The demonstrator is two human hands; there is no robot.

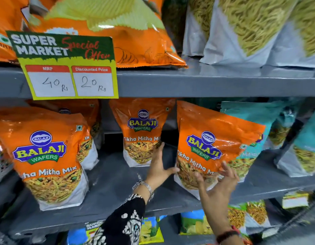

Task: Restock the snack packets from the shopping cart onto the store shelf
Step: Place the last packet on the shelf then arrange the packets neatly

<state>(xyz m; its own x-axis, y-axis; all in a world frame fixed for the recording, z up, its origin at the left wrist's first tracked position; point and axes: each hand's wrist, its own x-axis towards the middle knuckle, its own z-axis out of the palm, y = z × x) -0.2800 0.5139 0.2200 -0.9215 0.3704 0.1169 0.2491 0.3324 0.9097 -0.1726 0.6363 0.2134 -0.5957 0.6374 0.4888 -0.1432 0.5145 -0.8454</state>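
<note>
An orange Balaji Tikha Mitha Mix packet (pixel 215 144) stands tilted on the grey middle shelf (pixel 109 183), leaning against a teal packet (pixel 250 114) behind it. My left hand (pixel 159 167) is spread flat beside the packet's left edge, with the thumb touching its lower corner. My right hand (pixel 217 184), blurred and with fingers apart, hovers at the packet's lower front; neither hand grips it. Two more orange packets of the same kind stand on this shelf, one in the middle (pixel 142 131) and one at the front left (pixel 47 156). The shopping cart is out of view.
A yellow and green price card (pixel 68 68) hangs from the upper shelf edge (pixel 206 84). Large orange chip bags (pixel 118 32) and white sev bags (pixel 250 32) fill the top shelf. Teal and white packets (pixel 305 149) sit far right. Small bags (pixel 195 223) line the bottom shelf.
</note>
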